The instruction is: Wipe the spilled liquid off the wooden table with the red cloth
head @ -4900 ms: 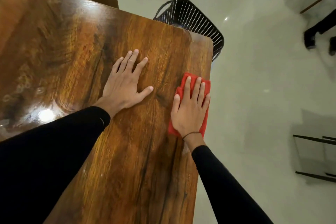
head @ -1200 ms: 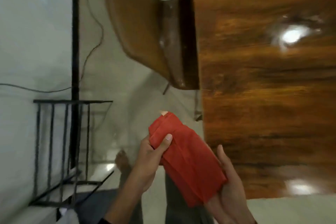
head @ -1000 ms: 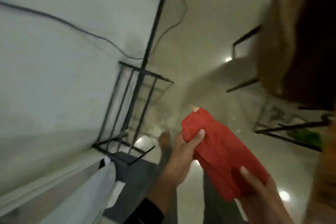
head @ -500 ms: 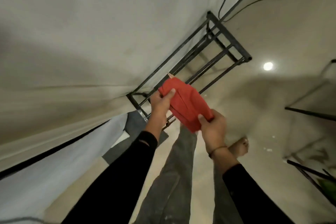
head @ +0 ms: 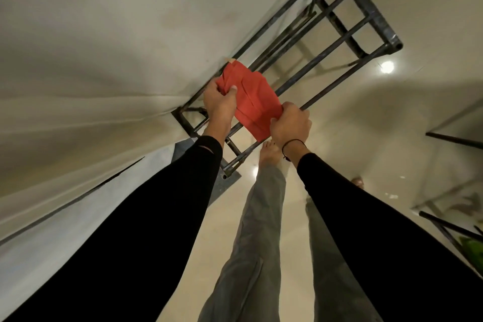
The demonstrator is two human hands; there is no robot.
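Red cloth (head: 252, 102) between left hand (head: 219, 104) and right hand (head: 291, 124)

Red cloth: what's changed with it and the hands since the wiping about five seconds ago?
The red cloth has come off the wooden table, which is now out of view. Back then the right hand pressed it flat and the left lay bare on the wood; now the left hand and right hand grip opposite ends in the air, over a black metal rack by the wall. The cloth remains folded.

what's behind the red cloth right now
Behind the cloth, held by the left hand and right hand, stands a black metal rack against the wall. The cloth hides part of its bars.
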